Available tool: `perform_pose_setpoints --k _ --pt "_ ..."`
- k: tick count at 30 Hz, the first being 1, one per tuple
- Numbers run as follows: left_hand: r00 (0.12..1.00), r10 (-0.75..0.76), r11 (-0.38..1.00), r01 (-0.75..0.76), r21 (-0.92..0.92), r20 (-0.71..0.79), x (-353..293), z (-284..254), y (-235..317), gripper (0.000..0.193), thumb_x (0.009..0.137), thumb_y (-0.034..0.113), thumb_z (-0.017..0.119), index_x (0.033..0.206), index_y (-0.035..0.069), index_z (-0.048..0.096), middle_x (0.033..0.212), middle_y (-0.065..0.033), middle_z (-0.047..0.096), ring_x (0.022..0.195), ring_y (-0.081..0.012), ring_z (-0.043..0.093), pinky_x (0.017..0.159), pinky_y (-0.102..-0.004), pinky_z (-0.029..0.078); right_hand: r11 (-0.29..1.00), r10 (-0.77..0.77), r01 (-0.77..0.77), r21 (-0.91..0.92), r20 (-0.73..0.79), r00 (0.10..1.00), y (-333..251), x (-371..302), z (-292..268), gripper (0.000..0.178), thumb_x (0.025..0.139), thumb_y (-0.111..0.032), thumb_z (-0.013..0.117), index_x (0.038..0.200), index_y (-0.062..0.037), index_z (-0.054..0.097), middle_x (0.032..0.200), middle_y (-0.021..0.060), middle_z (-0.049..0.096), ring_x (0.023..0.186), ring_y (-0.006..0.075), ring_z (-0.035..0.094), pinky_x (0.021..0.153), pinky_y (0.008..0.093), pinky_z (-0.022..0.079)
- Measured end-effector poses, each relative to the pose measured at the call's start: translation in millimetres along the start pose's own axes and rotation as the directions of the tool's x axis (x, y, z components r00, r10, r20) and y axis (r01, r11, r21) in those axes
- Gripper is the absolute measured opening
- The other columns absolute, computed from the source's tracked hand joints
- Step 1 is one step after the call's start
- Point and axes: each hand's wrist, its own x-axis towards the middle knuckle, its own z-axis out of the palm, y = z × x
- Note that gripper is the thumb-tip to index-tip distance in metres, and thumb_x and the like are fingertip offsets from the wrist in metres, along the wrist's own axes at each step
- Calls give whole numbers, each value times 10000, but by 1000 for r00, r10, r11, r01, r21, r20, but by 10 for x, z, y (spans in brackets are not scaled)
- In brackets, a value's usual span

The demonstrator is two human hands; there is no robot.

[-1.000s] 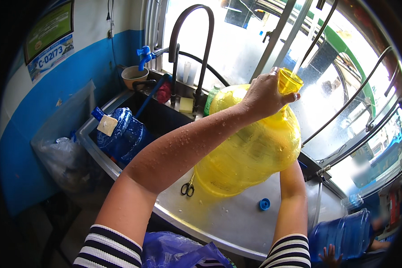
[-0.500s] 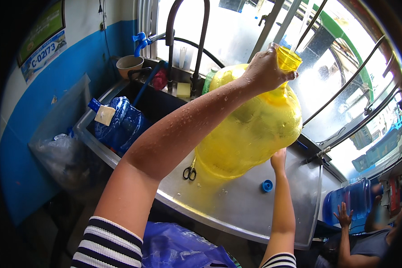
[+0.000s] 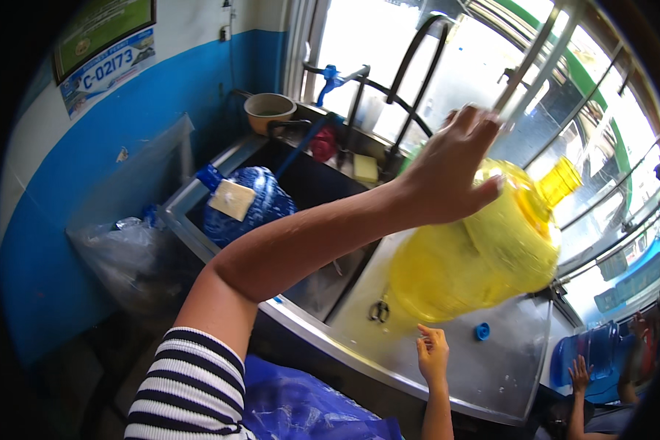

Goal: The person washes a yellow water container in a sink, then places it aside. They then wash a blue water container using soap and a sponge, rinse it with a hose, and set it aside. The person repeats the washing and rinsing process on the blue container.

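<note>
A large translucent yellow water jug [image 3: 477,257] stands on the steel counter [image 3: 455,389], its open neck leaning to the right in the picture. My left hand [image 3: 455,165], slightly blurred, is in front of the jug's upper left side with fingers apart, off the neck; whether it touches the jug I cannot tell. Low at the counter's front, my right hand [image 3: 433,353] has loosely bent fingers, apart from the jug and holding nothing. Black-handled scissors [image 3: 379,311] lie left of the jug's base. A blue cap [image 3: 482,331] rests on the counter to its right.
Left of the counter, a sink [image 3: 176,213] holds a soapy blue jug [image 3: 260,198] with a pale sponge [image 3: 232,200] on it. Behind are a dipper [image 3: 269,110], a blue tap [image 3: 331,81] and a yellow sponge [image 3: 365,169]. At right, another person's hand [image 3: 580,374] is near a blue jug [image 3: 594,348].
My left hand has let go of the yellow jug's neck. My right hand has come away from the jug's side toward me. The view has swung left.
</note>
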Motion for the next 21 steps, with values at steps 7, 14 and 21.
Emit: perform_pose_setpoints --k 7,14,21 --pt "949 -303 896 313 315 -83 -1523 -2432 -1493 155 738 102 621 873 62 687 1088 -140 648 1077 -282 573 981 -406 415 850 -522 520 77 -5 853 -1989 1159 1538 383 773 66 658 1111 -113 663 993 127 547 884 260 594 757 327 506" --pt "577 -815 571 779 -258 -63 -3147 -3197 -2290 406 860 302 667 1158 36 597 1161 -95 593 1161 -206 526 1029 -327 353 713 -700 507 -484 -533 475 -3360 3221 1622 511 914 -329 628 1319 -47 493 1096 223 543 969 342 553 793 414 485" --pt "513 -834 541 692 -478 -202 -3108 -2856 -2405 293 858 144 652 1124 36 591 1112 -100 642 1054 -173 603 965 -322 457 514 -2 371 773 -431 902 -2959 3909 1342 480 900 -411 652 1149 -11 562 780 53 650 730 119 649 654 249 552"
